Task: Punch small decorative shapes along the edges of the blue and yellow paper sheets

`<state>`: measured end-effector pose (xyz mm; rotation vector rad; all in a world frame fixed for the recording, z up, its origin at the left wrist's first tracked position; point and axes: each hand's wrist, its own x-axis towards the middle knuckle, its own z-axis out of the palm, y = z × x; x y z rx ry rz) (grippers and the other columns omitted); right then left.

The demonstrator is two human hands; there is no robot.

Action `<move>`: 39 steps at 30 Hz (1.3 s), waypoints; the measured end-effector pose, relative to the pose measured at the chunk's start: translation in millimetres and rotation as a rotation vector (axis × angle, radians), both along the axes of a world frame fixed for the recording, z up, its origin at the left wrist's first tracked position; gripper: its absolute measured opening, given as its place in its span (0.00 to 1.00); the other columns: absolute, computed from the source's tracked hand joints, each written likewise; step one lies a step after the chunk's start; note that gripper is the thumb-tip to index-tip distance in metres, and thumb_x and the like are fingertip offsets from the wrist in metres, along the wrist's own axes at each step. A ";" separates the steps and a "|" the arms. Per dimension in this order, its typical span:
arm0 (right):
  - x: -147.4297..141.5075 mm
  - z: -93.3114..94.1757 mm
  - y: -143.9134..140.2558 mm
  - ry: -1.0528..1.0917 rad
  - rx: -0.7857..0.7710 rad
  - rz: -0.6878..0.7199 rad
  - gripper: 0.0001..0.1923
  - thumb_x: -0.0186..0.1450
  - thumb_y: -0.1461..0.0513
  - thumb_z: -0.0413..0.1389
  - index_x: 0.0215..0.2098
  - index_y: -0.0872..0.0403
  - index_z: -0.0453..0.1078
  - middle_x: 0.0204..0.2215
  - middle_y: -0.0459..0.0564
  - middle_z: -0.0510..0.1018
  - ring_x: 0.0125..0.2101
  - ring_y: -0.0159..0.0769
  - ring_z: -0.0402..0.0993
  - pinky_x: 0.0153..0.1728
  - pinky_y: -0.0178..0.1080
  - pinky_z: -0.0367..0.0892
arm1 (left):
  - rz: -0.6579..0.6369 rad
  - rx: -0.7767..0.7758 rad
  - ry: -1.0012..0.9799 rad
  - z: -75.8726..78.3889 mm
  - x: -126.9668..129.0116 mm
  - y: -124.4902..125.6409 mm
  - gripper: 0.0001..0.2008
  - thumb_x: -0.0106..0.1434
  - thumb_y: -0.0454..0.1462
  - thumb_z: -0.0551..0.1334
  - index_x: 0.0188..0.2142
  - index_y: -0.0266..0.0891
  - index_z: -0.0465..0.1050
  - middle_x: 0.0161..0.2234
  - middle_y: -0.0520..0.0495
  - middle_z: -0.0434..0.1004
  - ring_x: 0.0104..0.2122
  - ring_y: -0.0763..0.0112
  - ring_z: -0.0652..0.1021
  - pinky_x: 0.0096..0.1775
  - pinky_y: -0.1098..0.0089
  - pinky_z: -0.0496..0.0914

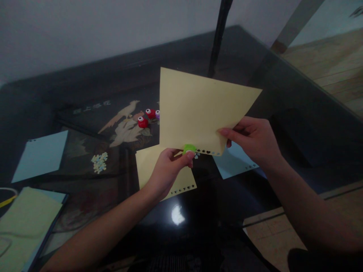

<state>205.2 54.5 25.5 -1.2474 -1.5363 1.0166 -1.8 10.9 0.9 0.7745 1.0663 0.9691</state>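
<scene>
My right hand (252, 138) pinches a pale yellow sheet of paper (198, 109) near its lower right corner and holds it up off the table. Along the sheet's lower edge runs a row of small punched shapes. My left hand (171, 166) is closed around a small green craft punch (189, 148), which sits on that edge at the left end of the row. Below lies another yellow sheet (149, 170) with punched shapes along its near edge, partly covered by my left hand. A blue sheet (231, 162) with a few punched shapes lies under my right hand.
Two red punches (143, 122) and a partly hidden purple one (157, 114) stand behind the sheet. Cut-out bits (99, 162) lie piled on the dark glossy table (181, 249). At left are a blue sheet (42, 156) and a paper stack (28, 223).
</scene>
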 end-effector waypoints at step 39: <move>-0.2 0.5 -1.1 -0.011 -0.008 -0.019 0.03 0.55 0.59 0.64 0.28 0.50 0.78 0.20 0.44 0.78 0.18 0.31 0.71 0.19 0.35 0.68 | 0.086 -0.021 0.125 -3.6 0.2 -0.4 0.16 0.47 0.45 0.73 0.26 0.38 0.71 0.24 0.52 0.74 0.26 0.72 0.73 0.33 0.68 0.67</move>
